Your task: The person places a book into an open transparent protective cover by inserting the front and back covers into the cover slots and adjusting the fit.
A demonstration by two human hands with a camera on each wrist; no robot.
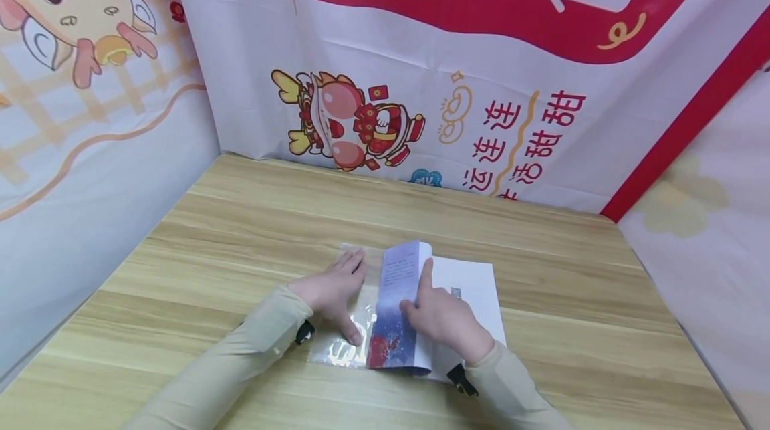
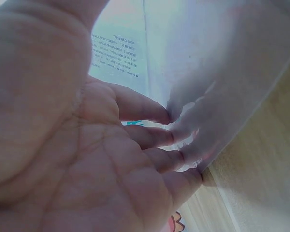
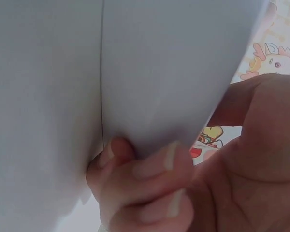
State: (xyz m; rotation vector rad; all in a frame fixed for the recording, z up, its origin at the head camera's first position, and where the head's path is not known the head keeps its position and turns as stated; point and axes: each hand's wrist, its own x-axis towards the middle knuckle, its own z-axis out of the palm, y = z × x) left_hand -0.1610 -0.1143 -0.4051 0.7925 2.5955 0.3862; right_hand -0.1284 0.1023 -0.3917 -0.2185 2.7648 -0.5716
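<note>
I seem to be partway through fitting the clear film (image 1: 337, 353) to the book (image 1: 475, 279), with its purple cover (image 1: 397, 296) being brought toward the film; whether any of its edge is already inside, I cannot tell. As I judge it, the next move calls for keeping the film flat on the table (image 1: 240, 216) and guiding the cover in squarely, without creasing it or letting the film slide.

The book lies open in front of me, white page to the right, film to the left, and the cover raised between my two hands. My left hand (image 1: 337, 289) lies on the film with its fingers extended and thumb spread, gripping nothing. My right hand (image 1: 445, 316) pinches the cover: the thumb is on the purple side, other fingers curl against its white inner side, and the index finger points along the upper edge. The white page lies partly beneath this hand.
</note>
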